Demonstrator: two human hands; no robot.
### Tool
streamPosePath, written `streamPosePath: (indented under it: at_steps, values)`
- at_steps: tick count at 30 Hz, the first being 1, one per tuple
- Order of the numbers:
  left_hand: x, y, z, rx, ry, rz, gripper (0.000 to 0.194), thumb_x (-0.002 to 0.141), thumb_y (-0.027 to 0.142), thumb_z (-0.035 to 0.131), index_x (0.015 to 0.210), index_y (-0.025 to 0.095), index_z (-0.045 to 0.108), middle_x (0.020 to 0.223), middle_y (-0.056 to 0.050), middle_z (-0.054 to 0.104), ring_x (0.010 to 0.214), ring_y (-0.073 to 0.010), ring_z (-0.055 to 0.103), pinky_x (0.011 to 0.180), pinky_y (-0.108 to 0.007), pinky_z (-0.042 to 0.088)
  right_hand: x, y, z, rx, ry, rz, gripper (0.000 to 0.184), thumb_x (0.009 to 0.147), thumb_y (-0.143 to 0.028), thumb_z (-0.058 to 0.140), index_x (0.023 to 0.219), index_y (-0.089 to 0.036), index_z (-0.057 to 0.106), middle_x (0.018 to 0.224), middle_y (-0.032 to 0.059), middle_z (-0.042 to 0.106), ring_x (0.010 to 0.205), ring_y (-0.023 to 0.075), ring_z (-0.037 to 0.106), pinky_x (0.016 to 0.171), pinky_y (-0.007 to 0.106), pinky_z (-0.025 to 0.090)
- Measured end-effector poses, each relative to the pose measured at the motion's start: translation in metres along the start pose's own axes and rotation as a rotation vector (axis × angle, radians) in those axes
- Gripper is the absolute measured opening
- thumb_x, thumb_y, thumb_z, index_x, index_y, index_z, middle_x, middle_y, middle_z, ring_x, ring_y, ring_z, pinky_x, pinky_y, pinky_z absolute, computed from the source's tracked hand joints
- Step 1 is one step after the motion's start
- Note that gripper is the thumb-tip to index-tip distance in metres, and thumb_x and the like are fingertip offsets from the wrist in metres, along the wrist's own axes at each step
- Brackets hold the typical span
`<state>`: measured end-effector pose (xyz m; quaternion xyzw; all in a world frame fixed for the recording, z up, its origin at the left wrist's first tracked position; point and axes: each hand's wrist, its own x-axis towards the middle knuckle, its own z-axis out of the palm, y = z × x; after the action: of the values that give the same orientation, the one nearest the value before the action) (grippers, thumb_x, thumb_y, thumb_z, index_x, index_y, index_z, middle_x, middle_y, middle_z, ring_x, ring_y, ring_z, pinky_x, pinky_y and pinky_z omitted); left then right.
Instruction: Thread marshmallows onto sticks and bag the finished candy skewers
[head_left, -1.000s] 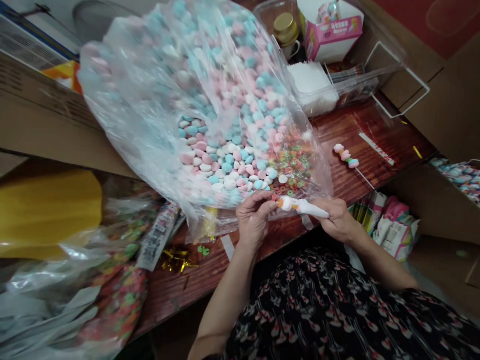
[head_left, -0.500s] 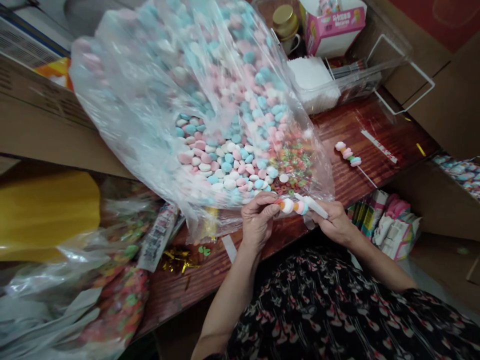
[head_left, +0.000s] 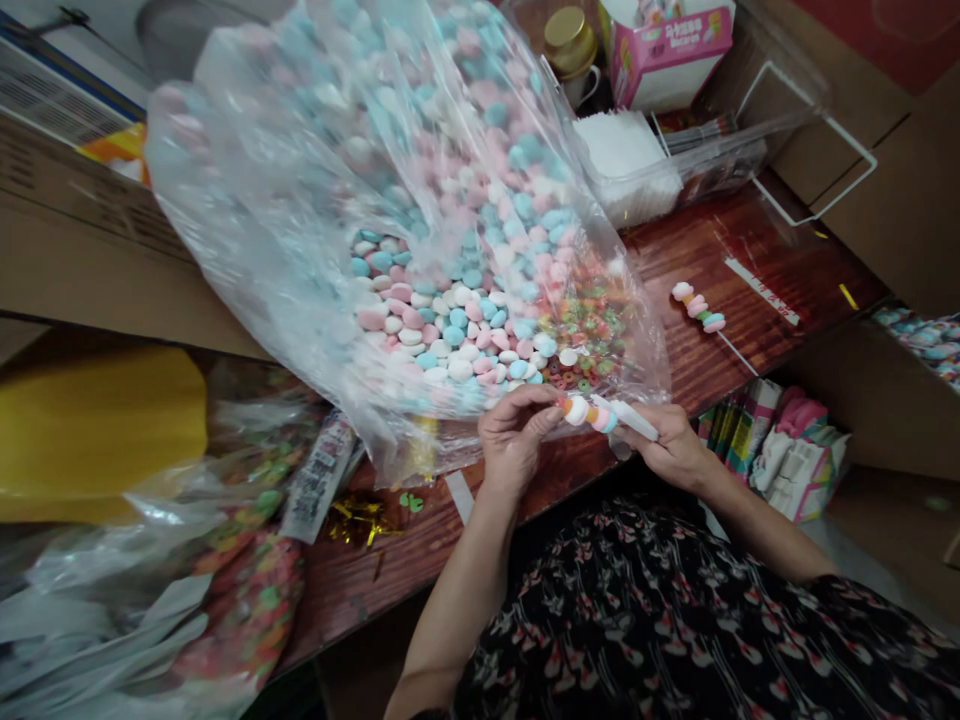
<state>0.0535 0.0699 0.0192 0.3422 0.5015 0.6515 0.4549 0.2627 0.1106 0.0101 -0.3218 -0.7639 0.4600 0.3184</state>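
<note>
Near the table's front edge, a candy skewer (head_left: 577, 410) with white, pink, blue and orange pieces spans the gap between my hands. The fingers of my left hand (head_left: 516, 432) are closed on its left end, at an orange-red piece. My right hand (head_left: 670, 440) grips the other end, together with a white strip-like piece (head_left: 636, 420) whose kind I cannot make out. Just beyond my hands lies a big clear plastic bag (head_left: 255, 250), its mouth towards me, full of pink, white and blue candies (head_left: 457, 330). Small ring gummies (head_left: 592, 320) lie at its right corner.
Another candy skewer (head_left: 699, 308) lies on the wooden table (head_left: 795, 270) to the right. Behind it stands a clear bin (head_left: 720, 165) with white paper (head_left: 630, 160) and a pink box (head_left: 675, 55). At left are a yellow sheet (head_left: 97, 430) and a bag of gummies (head_left: 247, 600).
The whole view has shifted slightly. Both hands keep almost the same position and the same hold on the skewer, which tilts down a little more to the right.
</note>
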Motion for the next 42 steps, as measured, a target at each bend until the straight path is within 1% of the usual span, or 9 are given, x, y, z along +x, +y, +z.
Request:
streamPosePath:
  at_steps: [3,7,13,16,21,27,35,39,42]
  values:
    - [-0.001,0.0,0.004,-0.094,-0.016,-0.165,0.031,0.065,0.035,0.087,0.092,0.024,0.078,0.089,-0.005,0.075,0.083,-0.0178,0.068,0.08,-0.031,0.055,0.001,-0.003,-0.001,-0.049,-0.01,-0.056,0.02,0.09,-0.017,0.052,0.07,-0.019,0.056,0.061,-0.0036,0.048,0.054,0.0094,0.043,0.054,0.022,0.034]
    - [-0.006,-0.004,0.009,-0.141,-0.089,-0.239,0.03,0.066,0.042,0.085,0.088,0.023,0.08,0.097,-0.008,0.076,0.094,-0.0247,0.069,0.087,-0.038,0.054,-0.003,-0.002,0.001,-0.051,0.042,-0.071,0.021,0.089,-0.014,0.051,0.069,-0.02,0.053,0.06,-0.0037,0.046,0.054,0.0098,0.042,0.054,0.023,0.034]
    - [-0.011,-0.014,0.002,0.047,-0.076,-0.125,0.026,0.072,0.04,0.081,0.094,0.026,0.08,0.097,-0.006,0.077,0.092,-0.0234,0.069,0.087,-0.037,0.054,-0.011,0.001,0.003,-0.068,0.029,-0.093,0.02,0.088,-0.009,0.05,0.072,-0.02,0.052,0.062,-0.0033,0.046,0.055,0.0104,0.044,0.055,0.024,0.034]
    - [-0.011,-0.014,0.002,-0.033,-0.042,-0.147,0.031,0.07,0.045,0.082,0.094,0.024,0.079,0.094,-0.007,0.077,0.089,-0.0234,0.07,0.085,-0.038,0.054,-0.009,-0.002,0.003,-0.065,0.034,-0.127,0.02,0.087,-0.007,0.051,0.072,-0.02,0.051,0.061,-0.0038,0.046,0.054,0.01,0.044,0.054,0.024,0.034]
    - [-0.012,-0.01,0.01,-0.215,-0.114,-0.226,0.027,0.069,0.044,0.083,0.089,0.025,0.078,0.089,-0.006,0.076,0.085,-0.0229,0.07,0.083,-0.04,0.055,-0.01,-0.004,0.006,-0.041,0.07,-0.113,0.02,0.088,-0.006,0.051,0.075,-0.021,0.053,0.061,-0.0039,0.046,0.052,0.0104,0.042,0.053,0.025,0.034]
    - [-0.013,-0.016,0.006,-0.082,-0.219,-0.117,0.015,0.075,0.035,0.08,0.085,0.024,0.079,0.094,-0.007,0.075,0.093,-0.0238,0.069,0.094,-0.042,0.051,-0.019,0.001,0.011,-0.01,0.081,-0.068,0.018,0.09,-0.009,0.052,0.077,-0.021,0.054,0.063,-0.0033,0.047,0.054,0.0112,0.044,0.054,0.026,0.035]
    - [-0.02,-0.023,0.012,0.069,-0.29,-0.022,0.013,0.079,0.032,0.077,0.087,0.022,0.078,0.093,-0.005,0.077,0.088,-0.0211,0.07,0.087,-0.036,0.054,-0.017,0.002,0.017,-0.051,0.115,-0.108,0.02,0.089,-0.008,0.053,0.073,-0.02,0.055,0.062,-0.004,0.049,0.052,0.0094,0.044,0.053,0.024,0.034]
    - [-0.011,-0.001,0.004,0.221,-0.292,-0.01,0.025,0.085,0.037,0.07,0.104,0.023,0.075,0.101,-0.006,0.076,0.09,-0.019,0.069,0.084,-0.032,0.054,-0.012,0.004,0.015,-0.063,0.16,-0.087,0.018,0.087,-0.01,0.056,0.072,-0.019,0.059,0.061,-0.0042,0.051,0.052,0.0095,0.047,0.054,0.023,0.038]
    - [0.013,0.032,-0.025,0.496,-0.085,0.127,0.039,0.089,0.043,0.063,0.122,0.022,0.067,0.106,-0.007,0.073,0.081,-0.0152,0.067,0.074,-0.028,0.054,-0.012,0.012,0.009,-0.038,0.278,0.002,0.013,0.087,-0.014,0.06,0.076,-0.018,0.065,0.061,-0.0041,0.055,0.053,0.0102,0.051,0.054,0.023,0.041]
